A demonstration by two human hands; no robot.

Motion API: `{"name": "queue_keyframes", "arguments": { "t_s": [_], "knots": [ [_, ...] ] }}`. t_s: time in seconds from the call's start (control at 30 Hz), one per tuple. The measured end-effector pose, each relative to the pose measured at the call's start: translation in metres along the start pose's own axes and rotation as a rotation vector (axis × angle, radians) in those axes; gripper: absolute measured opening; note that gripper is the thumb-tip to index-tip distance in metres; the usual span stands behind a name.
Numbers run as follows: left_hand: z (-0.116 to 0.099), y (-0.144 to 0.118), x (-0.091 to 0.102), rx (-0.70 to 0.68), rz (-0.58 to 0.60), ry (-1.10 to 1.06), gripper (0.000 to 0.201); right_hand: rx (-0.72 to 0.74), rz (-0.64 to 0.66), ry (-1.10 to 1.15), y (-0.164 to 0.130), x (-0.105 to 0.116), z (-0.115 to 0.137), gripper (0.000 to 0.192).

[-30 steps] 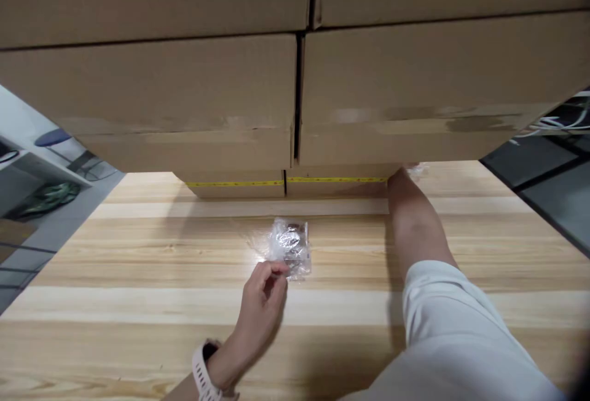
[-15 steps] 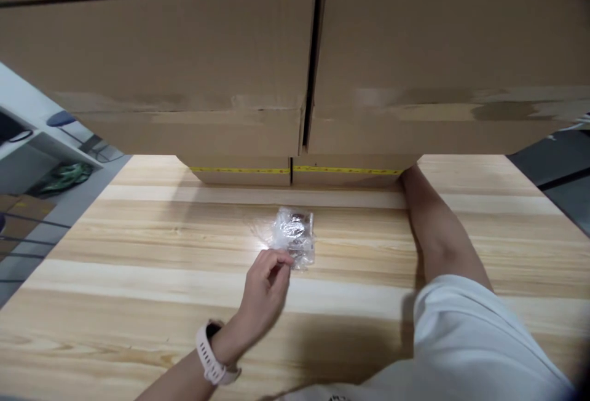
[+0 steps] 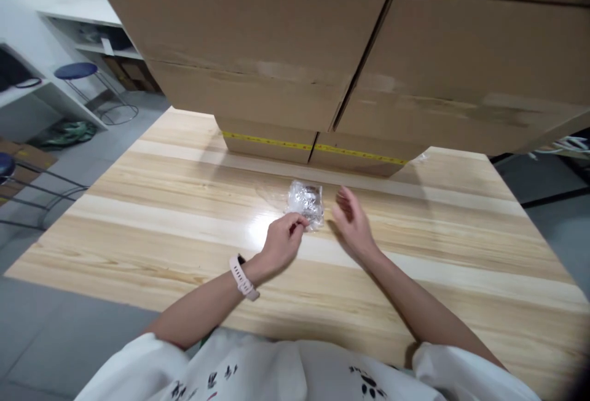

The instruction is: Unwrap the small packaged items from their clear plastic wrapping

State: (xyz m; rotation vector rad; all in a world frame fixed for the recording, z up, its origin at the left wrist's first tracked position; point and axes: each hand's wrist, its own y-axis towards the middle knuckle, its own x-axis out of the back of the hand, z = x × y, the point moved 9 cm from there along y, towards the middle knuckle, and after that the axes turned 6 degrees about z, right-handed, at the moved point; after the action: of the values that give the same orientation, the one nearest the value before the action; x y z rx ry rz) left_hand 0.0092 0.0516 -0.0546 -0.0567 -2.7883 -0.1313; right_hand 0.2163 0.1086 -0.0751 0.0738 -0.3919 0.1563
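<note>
A small clear plastic packet lies on the wooden table; something dark and square shows through its shiny wrap. At the packet's near edge is my left hand, thumb and fingertips pinched on the plastic, a pale pink watch strap on its wrist. Just right of the packet, apart from it, hovers my right hand. Its fingers are loosely curved and somewhat blurred, with nothing between them.
Large cardboard boxes tower over the far side of the table. A yellow measuring tape runs along the lower boxes. A bit of clear plastic lies by their right end. Blue stools stand on the floor at left.
My right hand has come back from beside the lower boxes to near the packet. My left hand still pinches the packet's edge. The view has tilted and shifted.
</note>
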Motion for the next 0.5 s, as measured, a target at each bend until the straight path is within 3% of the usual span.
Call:
{"name": "queue_keyframes", "arguments": {
  "t_s": [0.1,0.17,0.23,0.3,0.4,0.5],
  "knots": [
    [0.007,0.003,0.023,0.018,-0.186,-0.102,0.017,0.110,0.245,-0.204,-0.005,-0.065,0.039,0.100],
    [0.015,0.005,0.043,0.032,-0.315,-0.150,0.020,0.172,0.292,-0.285,-0.001,-0.084,0.051,0.092],
    [0.025,0.008,0.058,0.057,-0.386,-0.199,0.024,0.180,0.242,-0.189,0.005,-0.083,0.053,0.072],
    [0.032,0.011,0.066,0.081,-0.389,-0.259,0.031,0.118,0.137,0.054,0.009,-0.068,0.043,0.057],
    [0.034,0.014,0.063,0.088,-0.296,-0.332,0.043,-0.043,0.024,0.448,0.005,-0.050,0.017,0.059],
    [0.027,0.016,0.049,0.058,-0.162,-0.383,0.046,-0.195,0.026,0.791,-0.011,-0.047,-0.002,0.061]
  ]
}}
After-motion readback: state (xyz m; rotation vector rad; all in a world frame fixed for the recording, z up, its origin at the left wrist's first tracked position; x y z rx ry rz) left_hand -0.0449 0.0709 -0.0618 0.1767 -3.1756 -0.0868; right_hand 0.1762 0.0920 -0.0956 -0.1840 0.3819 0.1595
